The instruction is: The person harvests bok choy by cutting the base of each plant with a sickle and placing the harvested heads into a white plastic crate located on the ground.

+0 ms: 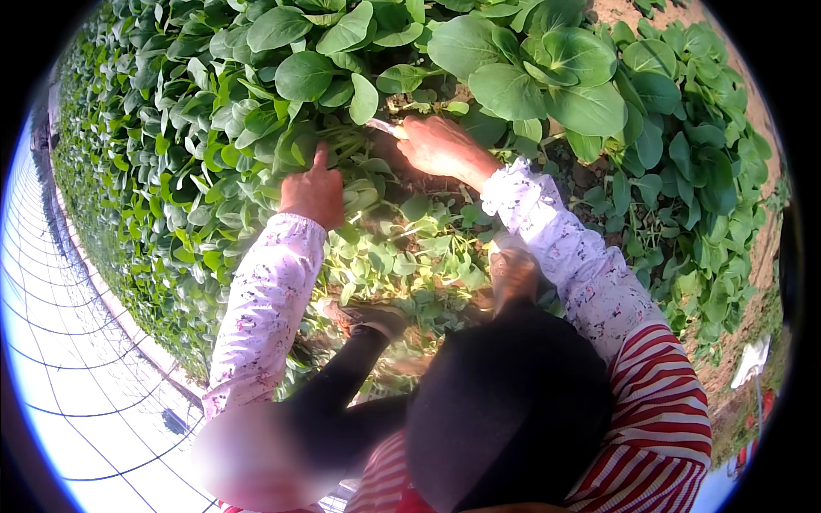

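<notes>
My left hand (313, 192) reaches into the leafy greens, its index finger extended over the leaves and the other fingers curled; whether it grips any stems is hidden. Pale green stems (349, 144) lie just to the right of that finger. My right hand (436, 144) is closed around the handle of a small knife (383, 126), whose blade points left towards the stems. Large broad-leaved greens, which look like bok choy (513, 90), stand beyond my right hand. Floral sleeve covers reach both wrists.
Dense leafy plants (160, 141) fill the left side. Loose leaves (410, 256) lie on the soil between my shoes (365, 319). Wire mesh (83, 333) curves along the far left, and bare soil (757, 237) edges the bed at right.
</notes>
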`<state>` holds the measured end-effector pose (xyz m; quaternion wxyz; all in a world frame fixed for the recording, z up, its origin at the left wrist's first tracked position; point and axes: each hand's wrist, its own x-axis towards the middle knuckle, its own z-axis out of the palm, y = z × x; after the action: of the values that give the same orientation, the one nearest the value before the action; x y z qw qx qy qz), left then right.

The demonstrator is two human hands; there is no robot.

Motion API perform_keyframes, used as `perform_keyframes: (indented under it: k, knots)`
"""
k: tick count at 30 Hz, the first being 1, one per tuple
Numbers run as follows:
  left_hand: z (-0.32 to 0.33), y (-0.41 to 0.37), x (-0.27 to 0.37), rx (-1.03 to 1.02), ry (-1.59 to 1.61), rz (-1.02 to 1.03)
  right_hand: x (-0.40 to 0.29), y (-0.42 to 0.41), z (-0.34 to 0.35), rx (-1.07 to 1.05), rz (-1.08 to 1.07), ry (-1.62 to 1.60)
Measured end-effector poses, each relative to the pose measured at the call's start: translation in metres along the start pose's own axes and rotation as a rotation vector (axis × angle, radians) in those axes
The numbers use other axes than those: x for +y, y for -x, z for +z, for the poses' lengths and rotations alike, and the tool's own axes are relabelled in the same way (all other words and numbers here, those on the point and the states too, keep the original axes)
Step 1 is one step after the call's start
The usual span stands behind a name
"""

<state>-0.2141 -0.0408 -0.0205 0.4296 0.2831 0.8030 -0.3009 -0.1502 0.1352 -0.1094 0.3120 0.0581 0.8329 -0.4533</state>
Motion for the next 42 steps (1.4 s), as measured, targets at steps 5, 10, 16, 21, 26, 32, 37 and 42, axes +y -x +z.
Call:
perform_keyframes:
  k: [5,10,16,21,26,32,37,42]
  knots:
    - [0.015,-0.001,-0.007,0.043,-0.009,-0.026,-0.019,-0.02,0.013,-0.107,0.03,0.062]
    - [0.022,-0.001,-0.011,0.127,-0.022,-0.004,0.001,-0.047,0.031,-0.184,-0.154,0.163]
    - [0.022,-0.008,-0.008,0.091,-0.081,-0.058,-0.026,-0.033,0.017,-0.228,0.002,-0.007]
    - [0.028,-0.01,-0.028,0.132,-0.037,-0.07,-0.029,0.012,0.035,-0.344,0.018,0.076]
    - [0.044,-0.013,-0.025,0.147,-0.097,-0.058,-0.025,0.025,-0.005,0.045,0.144,0.046]
    - [0.052,-0.014,-0.024,0.2,-0.116,-0.043,-0.029,-0.017,0.016,0.061,-0.067,0.068]
    - [0.054,-0.015,-0.028,0.228,-0.112,-0.046,-0.039,-0.031,0.021,-0.03,-0.022,0.072]
    - [0.052,-0.014,-0.032,0.221,-0.086,-0.036,-0.043,-0.03,0.025,-0.055,-0.061,0.195]
